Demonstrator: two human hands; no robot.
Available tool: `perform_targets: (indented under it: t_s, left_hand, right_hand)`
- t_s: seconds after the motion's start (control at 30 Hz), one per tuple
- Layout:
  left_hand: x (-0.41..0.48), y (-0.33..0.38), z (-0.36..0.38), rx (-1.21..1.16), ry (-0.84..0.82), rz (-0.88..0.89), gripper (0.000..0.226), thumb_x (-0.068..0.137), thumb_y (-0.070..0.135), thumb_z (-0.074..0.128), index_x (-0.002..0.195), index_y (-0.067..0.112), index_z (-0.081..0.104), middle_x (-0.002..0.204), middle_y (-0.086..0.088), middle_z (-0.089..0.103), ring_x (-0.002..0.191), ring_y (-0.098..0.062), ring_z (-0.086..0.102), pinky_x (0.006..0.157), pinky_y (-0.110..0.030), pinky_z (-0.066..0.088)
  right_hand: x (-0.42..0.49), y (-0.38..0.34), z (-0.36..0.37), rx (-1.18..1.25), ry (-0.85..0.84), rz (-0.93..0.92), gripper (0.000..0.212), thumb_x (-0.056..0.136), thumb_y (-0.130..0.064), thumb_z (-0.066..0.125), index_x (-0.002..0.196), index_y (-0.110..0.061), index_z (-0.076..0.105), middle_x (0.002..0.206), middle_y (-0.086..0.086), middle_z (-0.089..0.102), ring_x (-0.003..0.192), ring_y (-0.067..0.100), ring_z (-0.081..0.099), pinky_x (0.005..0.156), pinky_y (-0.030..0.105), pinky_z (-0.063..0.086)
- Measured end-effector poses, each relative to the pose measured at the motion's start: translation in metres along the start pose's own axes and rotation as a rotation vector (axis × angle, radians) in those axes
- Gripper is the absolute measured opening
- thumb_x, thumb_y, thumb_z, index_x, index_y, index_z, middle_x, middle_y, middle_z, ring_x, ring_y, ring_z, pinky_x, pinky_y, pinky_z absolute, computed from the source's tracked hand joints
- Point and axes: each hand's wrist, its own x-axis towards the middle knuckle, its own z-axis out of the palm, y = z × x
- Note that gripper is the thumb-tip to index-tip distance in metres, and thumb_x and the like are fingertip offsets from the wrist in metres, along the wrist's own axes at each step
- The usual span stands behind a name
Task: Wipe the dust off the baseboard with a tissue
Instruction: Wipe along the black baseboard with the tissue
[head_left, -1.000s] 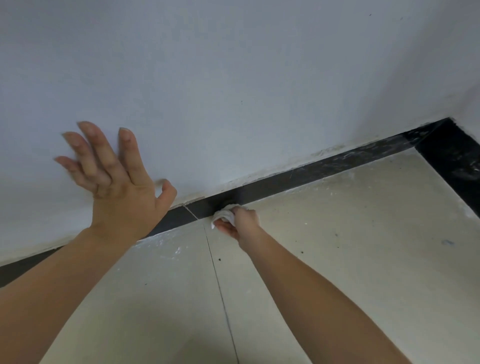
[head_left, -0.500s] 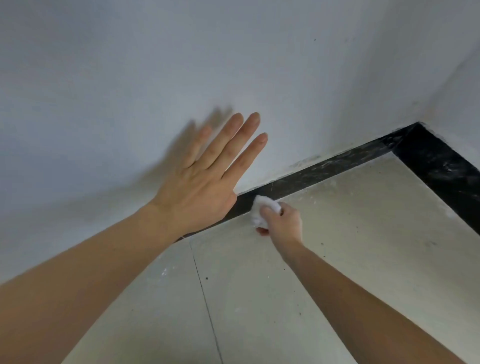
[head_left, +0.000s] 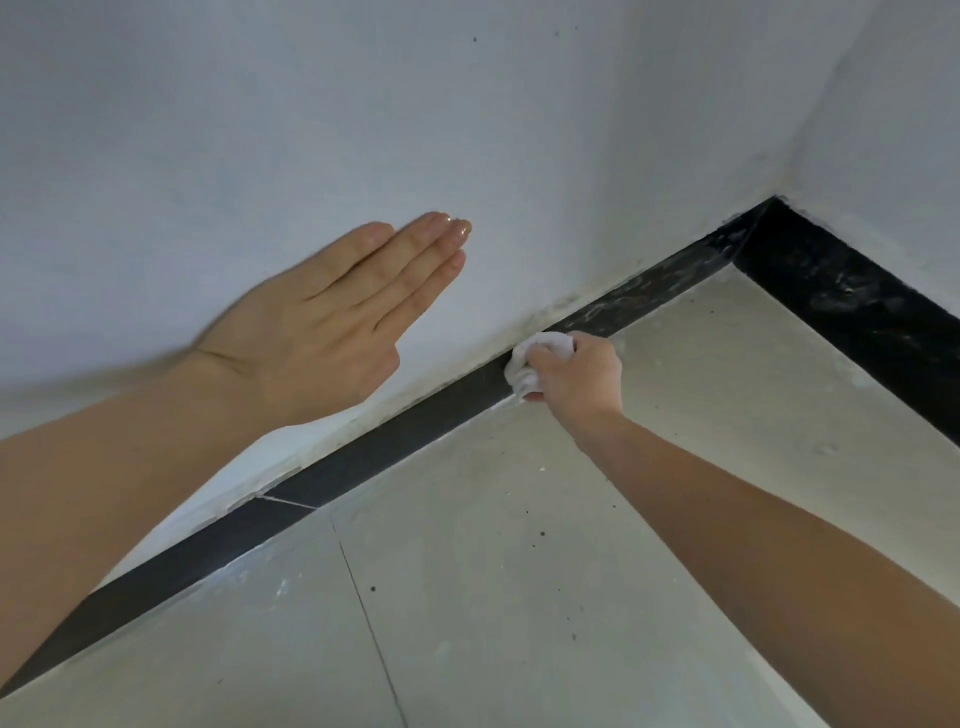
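Note:
A black baseboard (head_left: 363, 462) runs along the foot of the white wall from lower left up to the room corner at upper right. My right hand (head_left: 579, 376) grips a crumpled white tissue (head_left: 540, 353) and presses it against the baseboard. The strip beyond the tissue, toward the corner, shows pale dust smears. My left hand (head_left: 332, 322) lies flat against the wall above the baseboard, fingers straight and together, holding nothing.
A second black baseboard (head_left: 857, 317) runs along the right wall from the corner. The floor is pale tile (head_left: 519, 597) with a thin joint line, dark specks and white dust patches. The white wall (head_left: 363, 130) fills the upper view.
My right hand has slid the tissue along the baseboard toward the corner. My left hand has shifted rightward along the wall and its fingers have closed together.

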Motion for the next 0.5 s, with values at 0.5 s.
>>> perform_targets:
  t_s: [0.5]
  left_hand:
    - [0.003, -0.002, -0.002, -0.008, 0.022, 0.015, 0.067, 0.09, 0.026, 0.039, 0.15, 0.0, 0.026, 0.157, -0.014, 0.024, 0.144, -0.025, 0.027, 0.117, -0.039, 0.018]
  right_hand:
    - [-0.018, 0.04, 0.015, -0.009, -0.244, 0.196, 0.011, 0.072, -0.007, 0.057, 0.063, -0.01, 0.052, 0.06, 0.002, 0.052, 0.057, 0.019, 0.056, 0.052, 0.025, 0.052]
